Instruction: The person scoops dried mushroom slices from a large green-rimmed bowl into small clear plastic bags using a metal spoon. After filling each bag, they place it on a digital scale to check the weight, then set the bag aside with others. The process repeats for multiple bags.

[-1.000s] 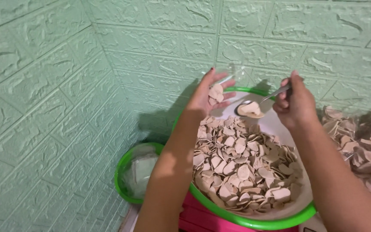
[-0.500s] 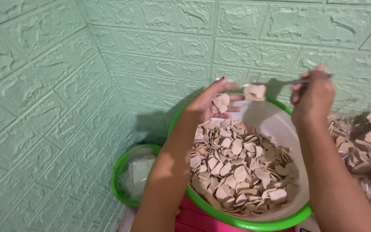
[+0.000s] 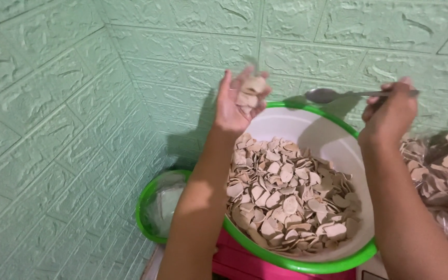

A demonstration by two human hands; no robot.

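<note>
The small clear bag of chips (image 3: 249,91) is sitting raised in the cupped left hand (image 3: 237,103), above the far rim of the white bowl (image 3: 333,148) heaped with pale chips (image 3: 286,197). To its right, the spoon (image 3: 323,95) is lying level, its bowl pointing at the bag, the right hand (image 3: 390,111) clamped on its handle.

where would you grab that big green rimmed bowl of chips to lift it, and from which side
Probably by the green rim of the big bowl, one hand at the near left edge and one at the right. The rim forms a lip that stands out from the white wall, and the heaped chips fill the near half, so support both sides. The left hand holds chips and the right hand a spoon.
</note>
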